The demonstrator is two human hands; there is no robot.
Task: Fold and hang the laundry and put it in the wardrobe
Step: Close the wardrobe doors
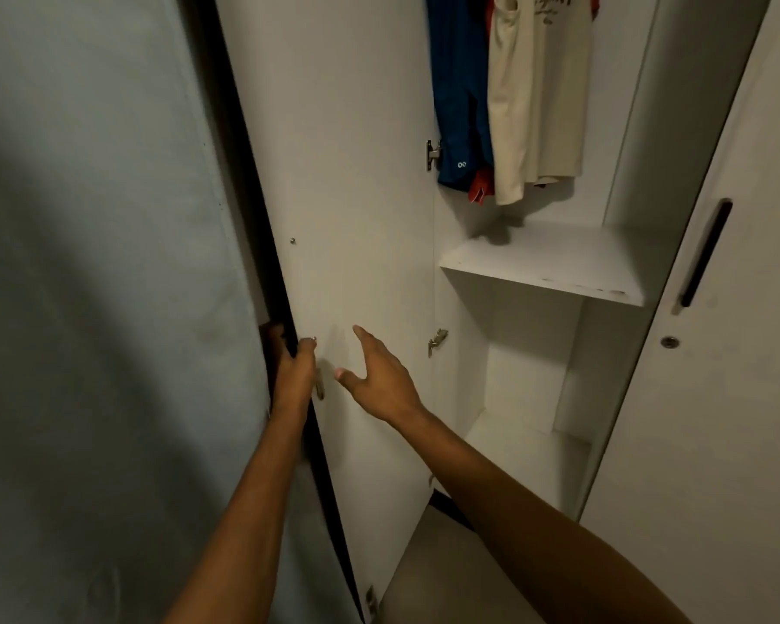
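The white wardrobe stands open, its left door point(356, 173) swung out toward me. My left hand point(291, 367) grips the outer edge of that door at about mid height. My right hand point(379, 380) hovers open just in front of the door's inner face, fingers spread, holding nothing. At the top of the wardrobe hang a blue garment point(460, 92), a cream sleeveless top point(532, 96) with dark print, and a red garment point(480, 191) peeking out below them.
A bare white shelf point(546, 263) sits below the hanging clothes, with an open compartment point(523, 389) under it. The right door point(717, 353) is closed, with a black handle point(705, 254) and a lock. A pale wall point(86, 263) is at left.
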